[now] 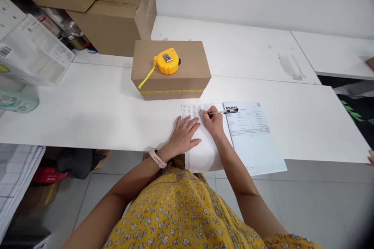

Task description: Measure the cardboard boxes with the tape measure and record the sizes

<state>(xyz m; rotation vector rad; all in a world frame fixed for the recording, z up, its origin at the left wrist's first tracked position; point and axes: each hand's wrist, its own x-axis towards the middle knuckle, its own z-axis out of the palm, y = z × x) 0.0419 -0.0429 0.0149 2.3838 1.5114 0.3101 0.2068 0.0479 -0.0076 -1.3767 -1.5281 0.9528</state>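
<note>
Yellow flowered clothing (181, 214) fills the foreground, and just past it the left hand (183, 136) lies flat, fingers spread, gripping nothing, apparently steadying the marked sheet (206, 153) that overhangs the bench (102, 105). Over that sheet, the right hand (215, 122) has its fingers closed around a pen (230, 111), while the tape measure (168, 62) sits atop the cardboard box (193, 58), seemingly parked out of the way!

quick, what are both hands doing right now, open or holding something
Left hand: open, laid partly over the paper, holding nothing visible.
Right hand: closed, holding a pen.
</note>
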